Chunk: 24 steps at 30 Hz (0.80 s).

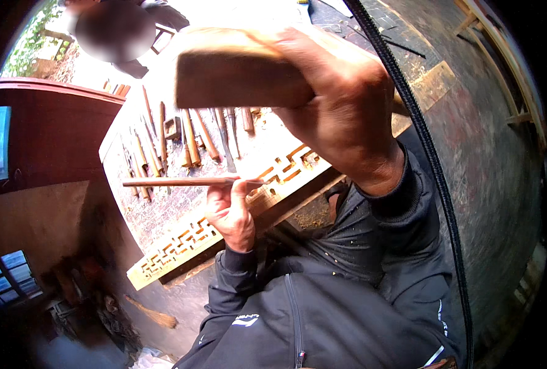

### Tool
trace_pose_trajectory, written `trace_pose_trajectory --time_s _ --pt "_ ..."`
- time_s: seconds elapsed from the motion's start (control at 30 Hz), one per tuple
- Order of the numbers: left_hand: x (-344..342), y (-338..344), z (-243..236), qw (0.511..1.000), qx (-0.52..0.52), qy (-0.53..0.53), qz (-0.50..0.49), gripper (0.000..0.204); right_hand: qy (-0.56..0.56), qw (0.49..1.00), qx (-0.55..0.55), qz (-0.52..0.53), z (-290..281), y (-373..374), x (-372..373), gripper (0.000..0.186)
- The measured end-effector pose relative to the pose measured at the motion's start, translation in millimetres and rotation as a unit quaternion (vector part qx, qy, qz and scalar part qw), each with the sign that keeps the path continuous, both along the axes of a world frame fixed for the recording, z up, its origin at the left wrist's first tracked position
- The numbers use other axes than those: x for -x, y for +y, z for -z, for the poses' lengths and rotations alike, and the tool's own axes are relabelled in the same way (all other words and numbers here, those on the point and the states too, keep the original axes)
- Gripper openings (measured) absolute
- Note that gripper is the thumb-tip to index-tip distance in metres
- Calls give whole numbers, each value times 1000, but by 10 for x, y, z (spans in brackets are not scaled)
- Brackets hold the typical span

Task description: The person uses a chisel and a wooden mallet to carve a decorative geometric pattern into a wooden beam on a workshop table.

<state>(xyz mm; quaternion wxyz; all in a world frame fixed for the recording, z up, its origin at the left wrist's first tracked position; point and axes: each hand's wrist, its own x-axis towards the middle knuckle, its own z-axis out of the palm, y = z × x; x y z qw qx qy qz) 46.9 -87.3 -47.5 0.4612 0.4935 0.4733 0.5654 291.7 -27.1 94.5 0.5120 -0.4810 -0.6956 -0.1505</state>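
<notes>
My right hand [353, 117] is raised, fingers wrapped round a rectangular wooden mallet [236, 74] that is held above the bench. Below it, my left hand [230, 215] grips a slim wooden-handled chisel [169, 182] lying horizontally, its right end over a long pale board [139, 277] carved with angular openwork. The board lies along the bench's near edge. Behind it, several chisels with wooden handles [190, 138] are spread out in a row, with a small square wooden block [172, 128] among them.
The pale, worn bench [144, 218] spans the middle. A person [156, 18] is at its far side, top left. A black cord [439, 184] crosses the right of the view. A broom [153, 312] lies on the floor, lower left; a wooden frame [519, 117] stands far right.
</notes>
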Motion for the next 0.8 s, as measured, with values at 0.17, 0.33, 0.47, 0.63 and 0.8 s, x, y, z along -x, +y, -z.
trace_pose_trajectory --time_s 0.17,0.33,0.47,0.63,0.8 --pt "-3 -85 -49 1000 5 -19 5 18 187 965 94 -160 313 62 -84 57" --pt "-1 -82 -60 1000 -4 3 -1 25 97 974 157 -130 200 46 -56 60" --pt "66 -14 -152 998 2 -25 -57 35 208 945 214 -130 313 30 -57 60" --pt "177 17 -157 999 25 2 -41 30 250 931 227 -137 328 64 11 59" --pt "-42 -18 -89 995 11 14 97 26 226 933 233 -155 345 110 27 58"
